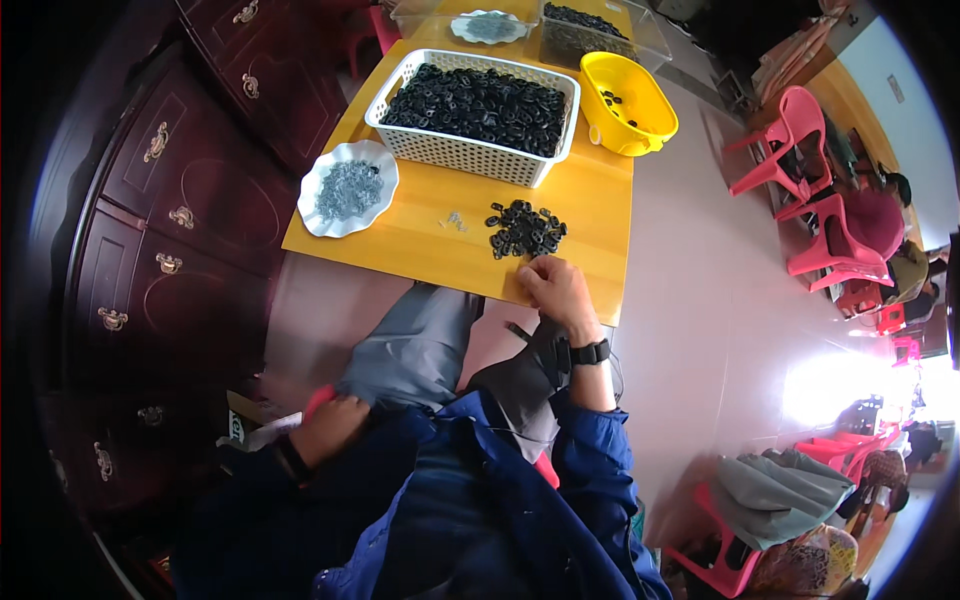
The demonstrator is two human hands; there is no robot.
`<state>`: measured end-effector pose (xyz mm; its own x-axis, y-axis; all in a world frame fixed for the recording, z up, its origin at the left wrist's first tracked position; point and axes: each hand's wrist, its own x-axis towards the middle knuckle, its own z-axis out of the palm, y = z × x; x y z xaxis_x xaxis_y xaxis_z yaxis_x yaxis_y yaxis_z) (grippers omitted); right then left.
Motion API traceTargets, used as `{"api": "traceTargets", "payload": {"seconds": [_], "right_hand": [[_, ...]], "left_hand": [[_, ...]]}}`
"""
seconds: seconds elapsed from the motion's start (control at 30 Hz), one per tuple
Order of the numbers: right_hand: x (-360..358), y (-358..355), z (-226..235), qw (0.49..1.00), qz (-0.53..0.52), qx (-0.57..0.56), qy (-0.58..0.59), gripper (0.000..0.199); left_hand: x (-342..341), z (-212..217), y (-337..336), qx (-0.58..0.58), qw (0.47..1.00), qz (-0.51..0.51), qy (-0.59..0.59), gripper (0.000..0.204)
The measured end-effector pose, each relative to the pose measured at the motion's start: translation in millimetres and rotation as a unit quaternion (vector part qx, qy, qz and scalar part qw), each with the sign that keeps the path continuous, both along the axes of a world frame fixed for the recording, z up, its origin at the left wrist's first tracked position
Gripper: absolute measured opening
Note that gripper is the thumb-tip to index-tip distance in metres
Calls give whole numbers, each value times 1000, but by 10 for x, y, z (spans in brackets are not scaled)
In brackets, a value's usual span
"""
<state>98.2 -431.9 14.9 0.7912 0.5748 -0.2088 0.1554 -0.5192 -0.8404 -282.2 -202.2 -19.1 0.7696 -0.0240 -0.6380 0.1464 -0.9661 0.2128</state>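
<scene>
Black rings (526, 229) lie heaped just beyond the right hand (556, 289) on the yellow table (600, 215).

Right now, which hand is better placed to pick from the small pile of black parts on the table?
Right, most likely. The right hand rests at the table edge, just below the pile. The left hand is down by the lap, off the table and far from the pile.

Loose heap of small black rings (526, 229) on yellow table (420, 250)
</scene>
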Motion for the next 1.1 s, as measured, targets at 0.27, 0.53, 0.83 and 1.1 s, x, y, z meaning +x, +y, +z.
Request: {"api": "traceTargets", "payload": {"seconds": [0.27, 0.53, 0.83, 1.1], "right_hand": [[363, 131, -67, 999, 8, 29, 36, 21], [226, 37, -42, 991, -32, 124, 25, 22], [-493, -273, -59, 953, -66, 223, 194, 14], [-705, -360, -121, 935, -93, 265, 218, 15]], "left_hand": [[-61, -163, 129, -69, 993, 16, -95, 18], [764, 1054, 179, -175, 963, 68, -193, 11], [2270, 513, 398, -99, 868, 102, -476, 19], [2876, 360, 493, -81, 861, 109, -490, 15]]}}
